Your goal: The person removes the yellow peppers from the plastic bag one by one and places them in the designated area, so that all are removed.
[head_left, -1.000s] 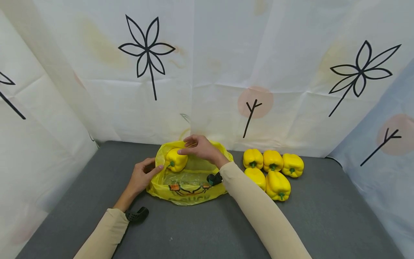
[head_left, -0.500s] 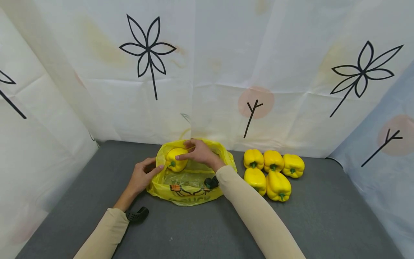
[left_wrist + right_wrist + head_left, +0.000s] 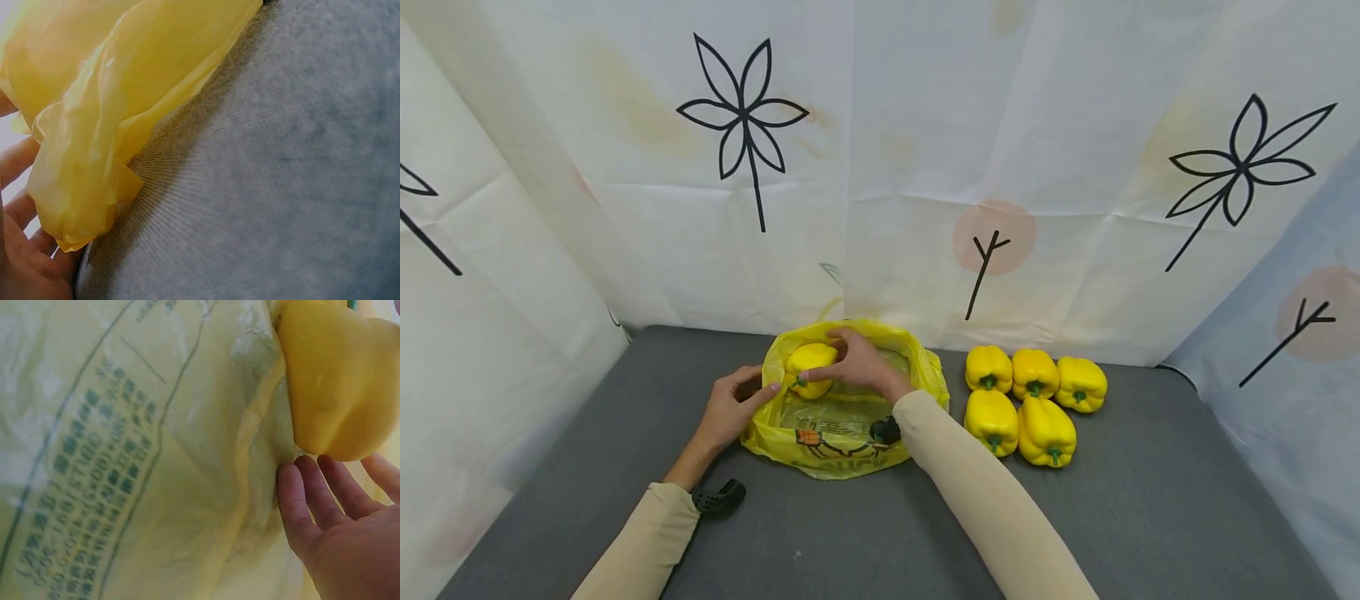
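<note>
A yellow plastic bag [image 3: 850, 467] lies on the grey table with its mouth spread wide. One yellow bell pepper [image 3: 811, 358] is inside, against the left wall. My left hand [image 3: 730, 412] holds the bag's left edge, thumb at the rim and fingers along the outside; the left wrist view shows those fingers behind the crumpled plastic [image 3: 81, 175]. My right hand [image 3: 861, 367] reaches into the mouth, thumb in front of the pepper. In the right wrist view its fingers are extended and the tips are at the pepper's [image 3: 344, 375] lower end.
Several more yellow bell peppers stand in two rows right of the bag, among them a front one [image 3: 1047, 432]. A white patterned curtain [image 3: 895, 167] hangs behind the grey table [image 3: 850, 542]. Black wrist cameras [image 3: 718, 497] sit on the wrists.
My right hand has moved slightly left and down, bringing its thumb across the front of the pepper in the bag. The left hand and the peppers on the table have stayed put.
</note>
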`<action>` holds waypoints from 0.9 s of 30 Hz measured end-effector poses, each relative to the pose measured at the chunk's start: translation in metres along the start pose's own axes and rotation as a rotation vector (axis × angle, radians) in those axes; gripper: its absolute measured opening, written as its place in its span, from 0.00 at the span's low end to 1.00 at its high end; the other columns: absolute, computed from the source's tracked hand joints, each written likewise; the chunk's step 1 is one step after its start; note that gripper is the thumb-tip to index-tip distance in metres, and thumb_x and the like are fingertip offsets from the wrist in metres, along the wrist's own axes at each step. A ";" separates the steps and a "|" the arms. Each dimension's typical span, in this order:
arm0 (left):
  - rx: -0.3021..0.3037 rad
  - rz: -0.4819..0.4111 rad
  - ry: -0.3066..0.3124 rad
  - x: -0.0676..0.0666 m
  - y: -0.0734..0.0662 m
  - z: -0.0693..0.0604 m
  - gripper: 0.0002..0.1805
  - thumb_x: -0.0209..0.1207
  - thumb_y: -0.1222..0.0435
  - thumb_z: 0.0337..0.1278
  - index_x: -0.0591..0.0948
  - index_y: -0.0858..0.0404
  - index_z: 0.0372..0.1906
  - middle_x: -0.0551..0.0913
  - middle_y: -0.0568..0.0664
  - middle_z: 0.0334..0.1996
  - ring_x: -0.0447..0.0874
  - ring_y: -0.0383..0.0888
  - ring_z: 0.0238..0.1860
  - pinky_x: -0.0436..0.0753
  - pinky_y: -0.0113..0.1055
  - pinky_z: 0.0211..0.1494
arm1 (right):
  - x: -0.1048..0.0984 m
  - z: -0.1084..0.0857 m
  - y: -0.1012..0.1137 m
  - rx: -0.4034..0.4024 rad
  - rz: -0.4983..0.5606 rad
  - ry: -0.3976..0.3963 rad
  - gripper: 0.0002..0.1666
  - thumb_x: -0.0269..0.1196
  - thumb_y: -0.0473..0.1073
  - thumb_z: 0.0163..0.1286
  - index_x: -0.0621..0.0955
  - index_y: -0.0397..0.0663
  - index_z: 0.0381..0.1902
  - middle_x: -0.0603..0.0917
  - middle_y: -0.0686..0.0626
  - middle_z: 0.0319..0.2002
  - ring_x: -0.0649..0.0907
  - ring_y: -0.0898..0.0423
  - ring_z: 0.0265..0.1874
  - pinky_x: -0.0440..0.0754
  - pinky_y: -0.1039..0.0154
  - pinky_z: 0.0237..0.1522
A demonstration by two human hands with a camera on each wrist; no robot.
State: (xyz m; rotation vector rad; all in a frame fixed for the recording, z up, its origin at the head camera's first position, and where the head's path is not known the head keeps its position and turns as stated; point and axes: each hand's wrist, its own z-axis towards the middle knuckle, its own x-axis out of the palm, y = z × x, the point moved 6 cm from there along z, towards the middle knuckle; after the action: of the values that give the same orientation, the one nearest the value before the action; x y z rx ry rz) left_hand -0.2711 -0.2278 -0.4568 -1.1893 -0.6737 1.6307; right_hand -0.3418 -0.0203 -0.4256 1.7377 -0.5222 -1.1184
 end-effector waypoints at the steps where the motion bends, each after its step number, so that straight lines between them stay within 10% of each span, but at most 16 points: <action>1: -0.002 0.002 0.002 0.000 0.000 0.000 0.19 0.62 0.66 0.70 0.81 0.69 0.61 0.83 0.60 0.50 0.85 0.45 0.45 0.82 0.27 0.46 | 0.001 0.000 -0.001 0.004 0.007 0.004 0.57 0.77 0.58 0.58 0.62 0.50 0.78 0.71 0.42 0.70 0.75 0.47 0.65 0.79 0.52 0.59; 27: -0.012 -0.007 0.001 0.000 -0.001 0.000 0.19 0.62 0.66 0.70 0.81 0.69 0.61 0.83 0.61 0.50 0.85 0.38 0.44 0.83 0.28 0.45 | 0.008 -0.002 -0.002 0.011 -0.082 0.027 0.59 0.76 0.61 0.59 0.60 0.49 0.80 0.72 0.45 0.69 0.77 0.49 0.61 0.78 0.52 0.59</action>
State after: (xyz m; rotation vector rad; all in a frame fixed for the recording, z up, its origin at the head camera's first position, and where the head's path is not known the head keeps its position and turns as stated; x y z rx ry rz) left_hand -0.2708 -0.2269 -0.4559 -1.1951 -0.6864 1.6222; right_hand -0.3368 -0.0245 -0.4307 1.7945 -0.4450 -1.1494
